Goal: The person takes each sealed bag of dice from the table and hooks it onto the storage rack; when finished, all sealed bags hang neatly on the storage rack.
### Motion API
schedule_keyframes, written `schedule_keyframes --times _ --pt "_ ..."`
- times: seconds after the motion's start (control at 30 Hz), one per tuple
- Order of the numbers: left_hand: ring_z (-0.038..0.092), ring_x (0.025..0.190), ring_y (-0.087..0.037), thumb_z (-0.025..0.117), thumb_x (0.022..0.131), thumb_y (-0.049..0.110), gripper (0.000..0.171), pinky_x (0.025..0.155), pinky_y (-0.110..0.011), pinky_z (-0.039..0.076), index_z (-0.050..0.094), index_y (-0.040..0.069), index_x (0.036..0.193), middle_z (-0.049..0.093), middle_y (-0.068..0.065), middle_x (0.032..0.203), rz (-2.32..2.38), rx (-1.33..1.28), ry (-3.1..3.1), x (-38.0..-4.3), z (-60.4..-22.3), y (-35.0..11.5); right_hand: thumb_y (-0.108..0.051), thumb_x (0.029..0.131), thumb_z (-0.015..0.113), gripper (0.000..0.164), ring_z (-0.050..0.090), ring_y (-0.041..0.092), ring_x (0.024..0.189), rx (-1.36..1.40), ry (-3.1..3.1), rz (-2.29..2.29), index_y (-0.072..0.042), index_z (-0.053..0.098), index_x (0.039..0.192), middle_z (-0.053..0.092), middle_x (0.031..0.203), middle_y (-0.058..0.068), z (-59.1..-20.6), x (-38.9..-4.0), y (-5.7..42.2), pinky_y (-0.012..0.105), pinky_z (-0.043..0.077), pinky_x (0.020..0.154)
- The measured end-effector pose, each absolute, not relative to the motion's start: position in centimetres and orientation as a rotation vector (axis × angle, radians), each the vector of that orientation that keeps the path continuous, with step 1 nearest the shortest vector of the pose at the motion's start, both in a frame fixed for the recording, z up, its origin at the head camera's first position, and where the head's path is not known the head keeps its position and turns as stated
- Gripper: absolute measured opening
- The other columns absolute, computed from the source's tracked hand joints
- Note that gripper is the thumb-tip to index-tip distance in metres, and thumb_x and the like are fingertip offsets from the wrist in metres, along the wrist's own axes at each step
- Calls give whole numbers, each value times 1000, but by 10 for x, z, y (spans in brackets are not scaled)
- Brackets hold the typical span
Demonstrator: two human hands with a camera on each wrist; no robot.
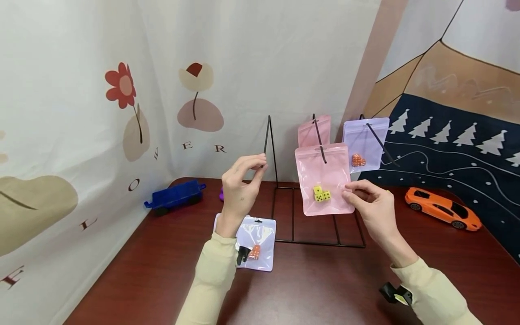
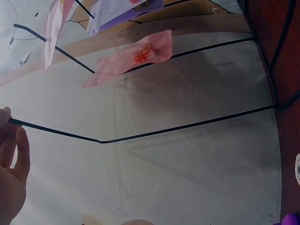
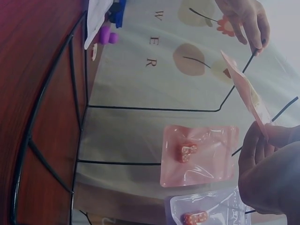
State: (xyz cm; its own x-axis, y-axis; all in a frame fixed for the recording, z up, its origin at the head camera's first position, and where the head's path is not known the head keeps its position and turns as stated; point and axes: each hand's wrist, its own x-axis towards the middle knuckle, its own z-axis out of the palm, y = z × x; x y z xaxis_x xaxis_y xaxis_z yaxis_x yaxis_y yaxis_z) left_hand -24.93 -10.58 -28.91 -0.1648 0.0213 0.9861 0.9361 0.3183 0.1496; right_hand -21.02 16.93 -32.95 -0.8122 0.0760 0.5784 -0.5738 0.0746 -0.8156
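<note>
In the head view my left hand (image 1: 239,187) pinches the free tip of the left arm of a black wire display rack (image 1: 272,149); no bag hangs on that arm. My right hand (image 1: 373,210) pinches the lower right edge of a pink zip bag (image 1: 325,171) with yellow dice (image 1: 321,194) inside. That bag hangs near the front of the middle arm. Behind it on the same arm is another pink bag (image 3: 201,154) with red-orange dice. Lilac bags (image 1: 367,135) with orange dice hang from the right arm.
A lilac bag (image 1: 266,232) with orange dice lies on the dark red table (image 1: 308,289), partly behind my left forearm. A blue toy wagon (image 1: 174,196) stands at the left, an orange toy car (image 1: 443,210) at the right. Something purple (image 3: 108,36) sits near the wagon.
</note>
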Motion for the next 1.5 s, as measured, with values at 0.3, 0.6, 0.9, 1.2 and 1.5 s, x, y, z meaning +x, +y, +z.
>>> schedule_keyframes --times 0.3,0.6,0.9,1.2,1.5 --pt "59 83 -15 65 76 -1 9 66 -25 48 65 0 84 63 -11 92 -1053 -921 -1508 -251 -289 -105 5 74 65 21 56 12 69 458 -1832 1838 10 61 93 61 83 7 -331 -218 167 15 49 62" --pt "59 81 -15 67 72 -7 14 65 -25 47 64 0 84 64 -10 92 -1058 -905 -1511 -250 -289 -105 9 73 65 21 58 9 70 452 -1724 1935 12 60 93 62 84 5 -326 -222 159 15 49 64" --pt "60 84 -17 66 74 -2 9 65 -26 48 65 1 83 63 -10 92 -1066 -910 -1498 -250 -289 -106 7 72 66 23 60 17 74 555 -1620 2025 10 62 95 61 92 16 -355 -260 174 20 50 64" --pt "60 82 -16 66 74 -3 9 64 -25 48 64 0 83 64 -10 90 -1066 -909 -1499 -250 -288 -104 3 70 69 24 61 15 71 461 -1630 1965 9 62 92 62 89 14 -347 -261 166 19 50 61" --pt "60 81 -16 67 72 -7 15 64 -25 48 65 1 84 64 -11 91 -1064 -918 -1493 -250 -288 -104 10 70 66 19 61 10 65 367 -1609 2018 12 62 89 63 80 8 -324 -248 152 17 49 56"
